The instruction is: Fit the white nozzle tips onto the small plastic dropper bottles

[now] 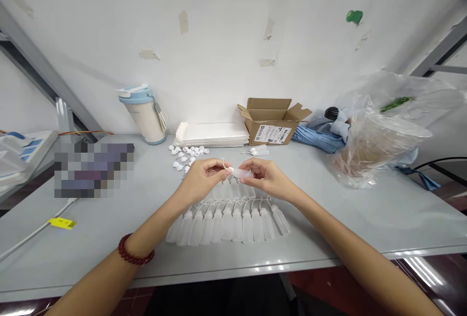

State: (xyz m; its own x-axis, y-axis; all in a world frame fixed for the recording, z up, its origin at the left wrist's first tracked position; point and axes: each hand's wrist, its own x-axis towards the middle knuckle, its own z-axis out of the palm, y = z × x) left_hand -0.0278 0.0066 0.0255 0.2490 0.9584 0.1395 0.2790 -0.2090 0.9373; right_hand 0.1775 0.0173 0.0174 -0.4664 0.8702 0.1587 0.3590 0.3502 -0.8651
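Above the table, a small translucent plastic squeeze bottle [242, 173] lies sideways between my two hands. My right hand [269, 176] is closed round the bottle's body. At its neck end, my left hand [202, 178] pinches the white cap [229, 169], from which a thin curved strip sticks up. Below my hands runs a row of several similar bottles [226, 226] with thin white strips at their tops. Behind that row, more bottles [233, 190] are partly hidden by my hands. White caps [189, 151] are scattered beyond my left hand.
An open cardboard box [272, 131] stands at the back, beside a stack of white packets [211, 134] and a tumbler [144, 116]. Small bottles [260, 150] lie before the box. Right: blue cloth [321, 138] and a bagged tub [379, 146]. Left: a blurred-out object [93, 170] and cable [32, 233].
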